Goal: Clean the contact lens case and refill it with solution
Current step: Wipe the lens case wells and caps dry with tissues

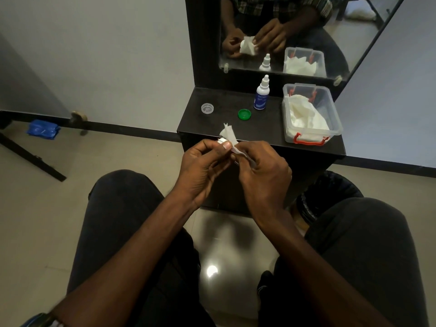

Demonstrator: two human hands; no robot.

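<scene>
The left hand (203, 166) pinches the lens case (221, 140) between thumb and curled fingers, just in front of the near edge of the black shelf (212, 125). Only a thin white rim of the case peeks out above the thumb; the rest is hidden by fingers and tissue (228, 134). The right hand (264, 171) grips the white, crumpled tissue, its fingers curled around it right beside the case, and a twisted end of the tissue sticks up just past the two hands. Beyond the grip, on the shelf, lie a green cap (244, 114) and, off to its left, a clear cap (207, 108). The white solution bottle (261, 94) with a blue label stands upright just behind the green cap. To the right of the grip sits a clear box (335, 121) with red clasps, holding more tissues
</scene>
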